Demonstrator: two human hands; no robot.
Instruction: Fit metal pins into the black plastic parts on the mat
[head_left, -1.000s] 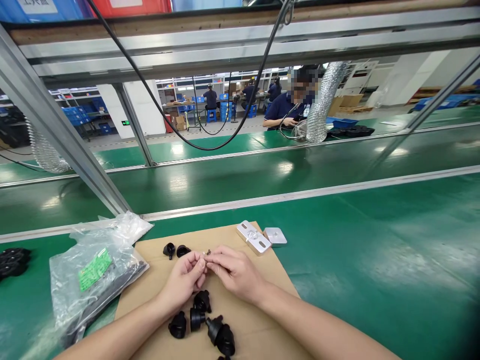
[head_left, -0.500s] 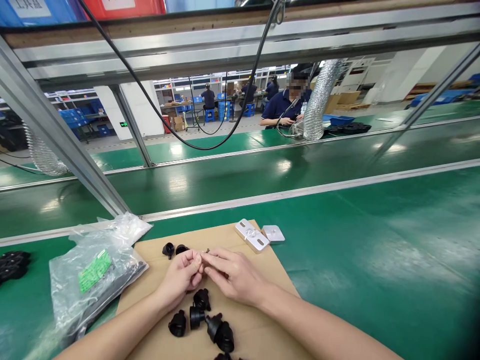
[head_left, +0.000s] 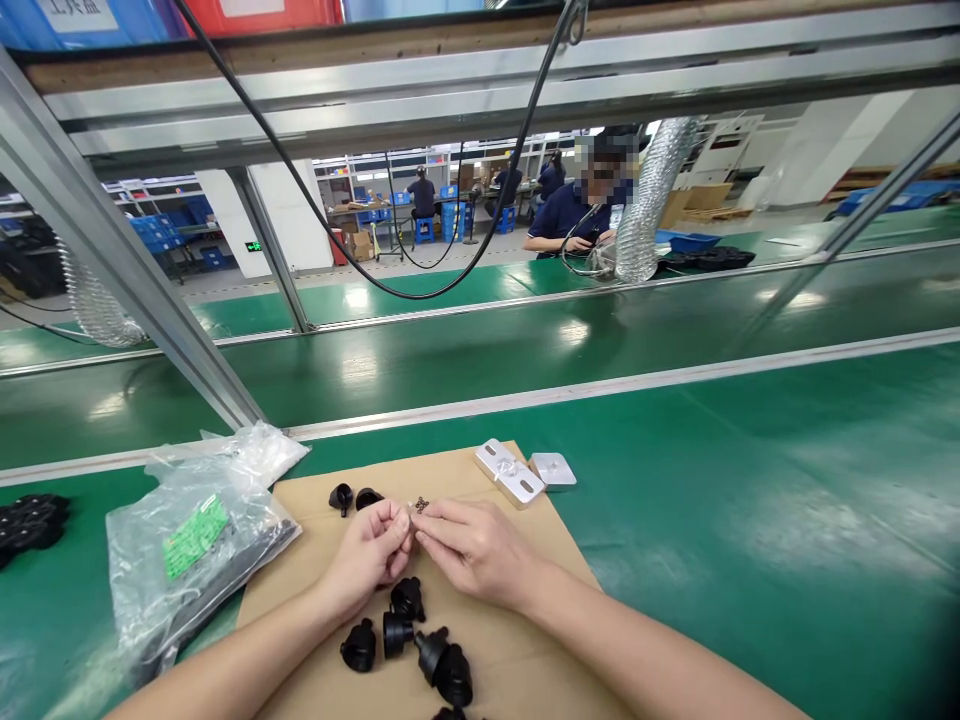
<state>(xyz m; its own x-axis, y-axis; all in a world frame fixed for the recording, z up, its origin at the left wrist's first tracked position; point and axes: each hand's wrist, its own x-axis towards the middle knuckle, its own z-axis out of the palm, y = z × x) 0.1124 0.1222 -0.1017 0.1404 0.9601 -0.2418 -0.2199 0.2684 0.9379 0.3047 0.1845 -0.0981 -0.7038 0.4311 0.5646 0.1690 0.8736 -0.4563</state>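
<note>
Over a brown cardboard sheet (head_left: 525, 630), my left hand (head_left: 376, 548) and my right hand (head_left: 472, 550) meet fingertip to fingertip. The left thumb and forefinger pinch something too small to make out. My right fingers are pressed together close against it, and what they hold is hidden. Just beyond the fingertips lies a little heap of small dark metal parts (head_left: 421, 505). Black funnel-shaped plastic caps (head_left: 358, 645) lie on the cardboard nearer to me, and a black cap (head_left: 341, 498) and another partly hidden one sit behind my left hand.
A silver metal block (head_left: 510, 472) and a smaller metal plate (head_left: 553, 470) lie at the cardboard's far edge. Left of it is a clear plastic bag (head_left: 202, 540) with a green label. A black cable (head_left: 420, 296) hangs ahead. Across the bench a person (head_left: 570, 220) works.
My right fingertips have drawn slightly back from the left ones, and the small metal parts behind them show more. The whole view has shifted a little.
</note>
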